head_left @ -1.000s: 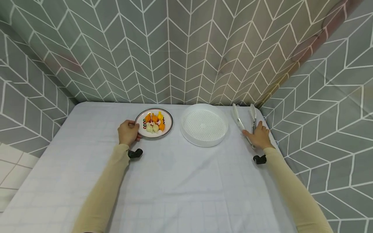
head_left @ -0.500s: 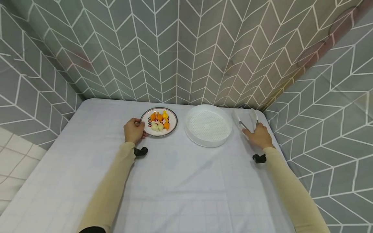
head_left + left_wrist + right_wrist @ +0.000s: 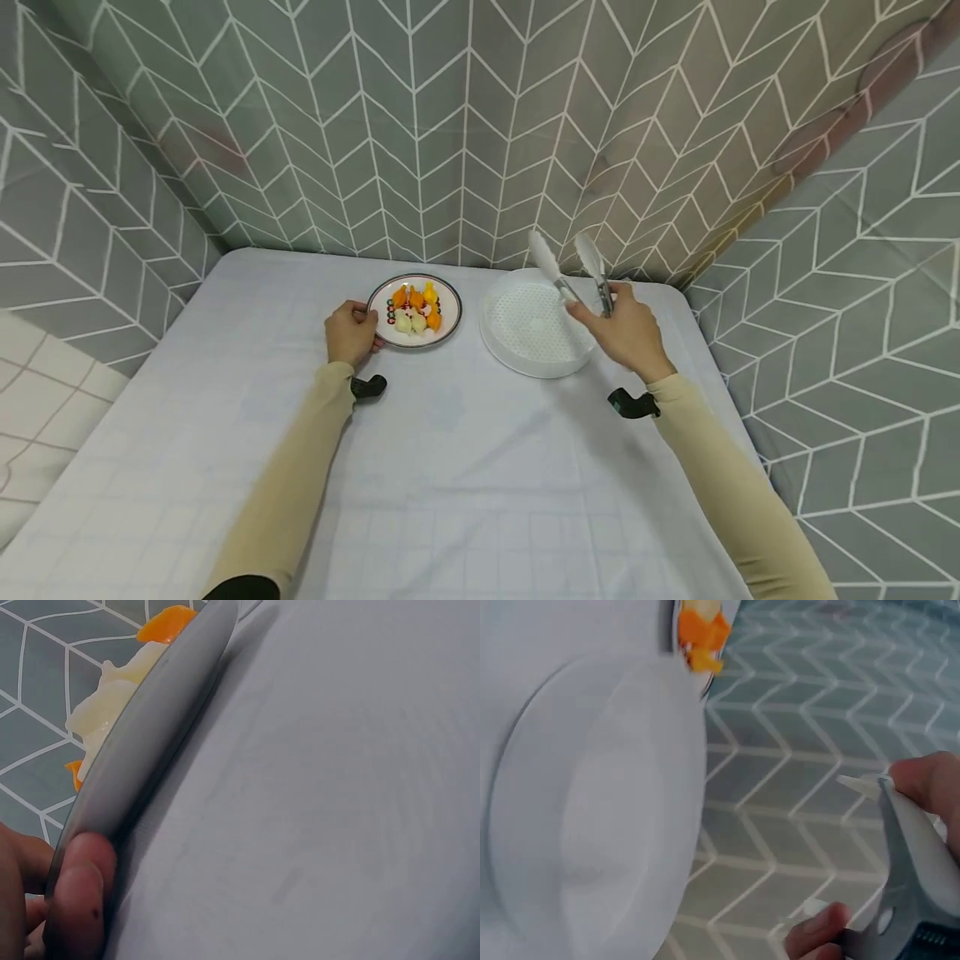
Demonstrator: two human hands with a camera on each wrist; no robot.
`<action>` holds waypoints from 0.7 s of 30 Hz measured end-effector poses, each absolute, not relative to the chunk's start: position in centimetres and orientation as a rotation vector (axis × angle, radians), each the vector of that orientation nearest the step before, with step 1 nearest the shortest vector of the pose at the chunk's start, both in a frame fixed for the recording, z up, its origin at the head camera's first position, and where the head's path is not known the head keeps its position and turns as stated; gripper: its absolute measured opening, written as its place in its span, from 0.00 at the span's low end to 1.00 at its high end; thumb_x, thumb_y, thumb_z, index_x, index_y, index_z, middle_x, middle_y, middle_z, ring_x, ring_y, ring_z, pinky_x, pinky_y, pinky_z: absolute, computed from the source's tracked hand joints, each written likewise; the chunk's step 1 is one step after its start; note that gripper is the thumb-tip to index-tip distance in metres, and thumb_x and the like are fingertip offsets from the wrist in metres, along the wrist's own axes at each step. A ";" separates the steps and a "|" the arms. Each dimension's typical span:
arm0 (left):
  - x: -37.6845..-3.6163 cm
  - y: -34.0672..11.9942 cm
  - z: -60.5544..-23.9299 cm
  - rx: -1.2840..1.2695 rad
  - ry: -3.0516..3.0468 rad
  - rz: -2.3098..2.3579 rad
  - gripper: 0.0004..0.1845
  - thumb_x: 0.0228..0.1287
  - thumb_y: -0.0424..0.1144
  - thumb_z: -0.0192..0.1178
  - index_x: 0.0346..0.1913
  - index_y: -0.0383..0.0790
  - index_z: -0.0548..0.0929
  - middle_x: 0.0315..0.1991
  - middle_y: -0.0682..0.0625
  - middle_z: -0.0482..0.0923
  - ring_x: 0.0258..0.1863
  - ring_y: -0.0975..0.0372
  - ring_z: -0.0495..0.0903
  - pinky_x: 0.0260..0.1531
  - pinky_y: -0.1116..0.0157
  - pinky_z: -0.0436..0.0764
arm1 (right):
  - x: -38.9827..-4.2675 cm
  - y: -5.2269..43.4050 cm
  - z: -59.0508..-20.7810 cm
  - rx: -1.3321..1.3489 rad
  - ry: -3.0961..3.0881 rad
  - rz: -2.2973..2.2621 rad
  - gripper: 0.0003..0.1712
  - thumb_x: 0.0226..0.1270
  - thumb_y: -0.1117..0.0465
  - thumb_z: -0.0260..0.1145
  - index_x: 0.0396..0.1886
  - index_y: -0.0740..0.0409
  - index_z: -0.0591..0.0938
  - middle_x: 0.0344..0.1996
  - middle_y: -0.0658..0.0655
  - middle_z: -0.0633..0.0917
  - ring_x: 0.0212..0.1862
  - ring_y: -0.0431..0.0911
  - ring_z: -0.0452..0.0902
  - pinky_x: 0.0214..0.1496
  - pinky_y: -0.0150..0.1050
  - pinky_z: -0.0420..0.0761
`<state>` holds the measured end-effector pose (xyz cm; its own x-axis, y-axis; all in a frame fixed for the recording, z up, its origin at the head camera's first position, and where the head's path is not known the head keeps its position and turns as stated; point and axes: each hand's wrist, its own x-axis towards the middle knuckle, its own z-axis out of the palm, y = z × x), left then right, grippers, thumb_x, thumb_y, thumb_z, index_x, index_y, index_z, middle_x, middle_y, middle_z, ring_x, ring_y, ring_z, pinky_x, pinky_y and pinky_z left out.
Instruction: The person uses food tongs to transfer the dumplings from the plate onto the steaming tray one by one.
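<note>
A: What fills most of the head view?

B: A table under a pale grey cloth (image 3: 465, 467), running from the centre to the bottom edge, with grey chevron-patterned curtains behind and on both sides.

A: And on it?

B: Right of centre sits a round white perforated tray (image 3: 534, 325). Just left of it, apart from it, is a smaller dark-rimmed plate (image 3: 415, 310) carrying orange and white food pieces (image 3: 417, 310).

A: Where are the hands?

B: The left hand (image 3: 351, 333) is at the plate's left edge, fingers curled round the rim; the left wrist view shows a fingertip (image 3: 81, 889) pressed against that rim. The right hand (image 3: 626, 332) is raised over the tray's right side, fingers and thumb wrapped round the handles of white tongs (image 3: 573, 271).

A: How are the tongs pointing?

B: Up and left, toward the upper centre of the frame, their two tips spread apart above the tray's far rim.
</note>
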<state>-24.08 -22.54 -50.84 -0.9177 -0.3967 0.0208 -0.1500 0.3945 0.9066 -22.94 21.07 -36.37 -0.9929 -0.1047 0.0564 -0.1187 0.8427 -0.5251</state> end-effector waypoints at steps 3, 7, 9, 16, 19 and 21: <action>-24.0 -22.6 -50.9 0.481 -2.418 -1.542 0.17 0.79 0.37 0.57 0.60 0.26 0.78 0.39 0.34 0.84 0.13 0.64 0.82 0.15 0.66 0.86 | -22.4 18.4 -36.1 0.282 -3.034 0.773 0.60 0.66 0.21 0.61 0.76 0.67 0.68 0.34 0.64 0.87 0.32 0.55 0.83 0.28 0.41 0.75; -23.9 -22.5 -50.9 0.475 -2.417 -1.535 0.17 0.80 0.37 0.57 0.61 0.26 0.78 0.40 0.34 0.84 0.14 0.64 0.82 0.16 0.66 0.86 | -22.1 15.3 -36.4 0.426 -3.109 0.757 0.57 0.64 0.22 0.63 0.72 0.65 0.73 0.32 0.60 0.88 0.30 0.53 0.84 0.27 0.42 0.77; -23.9 -22.5 -50.9 0.472 -2.421 -1.531 0.17 0.80 0.37 0.57 0.61 0.26 0.78 0.40 0.34 0.84 0.14 0.63 0.82 0.16 0.67 0.86 | -22.1 14.0 -37.0 0.482 -3.138 0.790 0.54 0.64 0.23 0.65 0.70 0.63 0.75 0.31 0.58 0.88 0.29 0.51 0.83 0.27 0.41 0.78; -23.7 -22.3 -50.7 0.476 -2.419 -1.537 0.17 0.80 0.37 0.57 0.61 0.27 0.77 0.40 0.35 0.84 0.14 0.63 0.82 0.16 0.67 0.86 | -21.9 10.6 -38.8 0.544 -3.199 0.839 0.46 0.63 0.26 0.67 0.63 0.58 0.81 0.35 0.54 0.88 0.32 0.49 0.83 0.31 0.40 0.79; -23.7 -22.2 -50.6 0.482 -2.418 -1.536 0.17 0.80 0.37 0.57 0.61 0.27 0.77 0.40 0.35 0.83 0.14 0.64 0.82 0.16 0.67 0.86 | -21.8 9.7 -39.5 0.557 -3.226 0.830 0.46 0.62 0.26 0.68 0.63 0.58 0.81 0.36 0.54 0.88 0.33 0.49 0.83 0.30 0.41 0.80; -23.6 -22.2 -50.5 0.484 -2.420 -1.530 0.17 0.80 0.37 0.57 0.61 0.27 0.77 0.40 0.36 0.82 0.14 0.64 0.82 0.16 0.67 0.86 | -21.8 9.2 -39.8 0.573 -3.240 0.814 0.45 0.63 0.27 0.68 0.63 0.59 0.81 0.37 0.55 0.88 0.34 0.49 0.83 0.29 0.40 0.80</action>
<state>-23.62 -22.21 -50.53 -0.9170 -0.3981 0.0230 -0.1501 0.3980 0.9050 -21.79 9.22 -39.84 -0.9131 -0.3774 -0.1543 -0.2596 0.8300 -0.4937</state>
